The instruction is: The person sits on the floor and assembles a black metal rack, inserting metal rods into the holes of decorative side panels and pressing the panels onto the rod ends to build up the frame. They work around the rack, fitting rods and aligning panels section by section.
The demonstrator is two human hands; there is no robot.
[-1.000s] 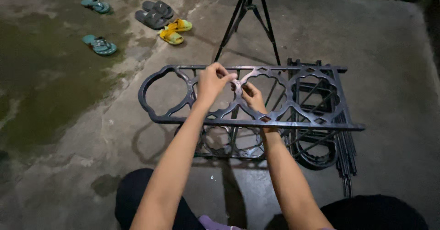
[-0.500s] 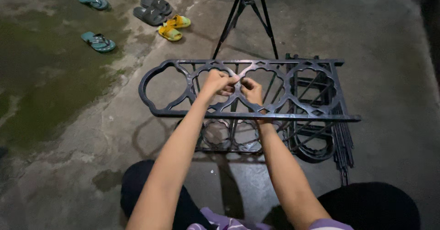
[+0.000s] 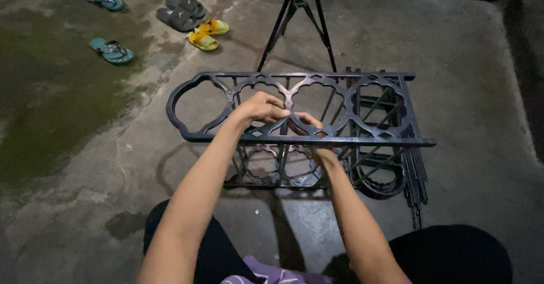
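A black ornate plastic rack panel (image 3: 198, 86) with round cut-outs is held flat above the concrete floor. My left hand (image 3: 262, 107) grips the panel near its middle from above. My right hand (image 3: 309, 126) reaches up from under the front rail and pinches the same middle junction, fingers partly hidden by the bars. Under the panel lie more black rack parts (image 3: 385, 182) and thin black rods (image 3: 418, 188).
A black tripod (image 3: 297, 12) stands on the floor beyond the panel. Teal sandals (image 3: 111, 50), grey slides (image 3: 181, 12) and yellow sandals (image 3: 207, 35) lie at the far left. My dark-trousered knees (image 3: 447, 255) are at the bottom edge.
Both hands have slid slightly lower and closer together on the panel's middle; the panel has tilted a little nearer to me.
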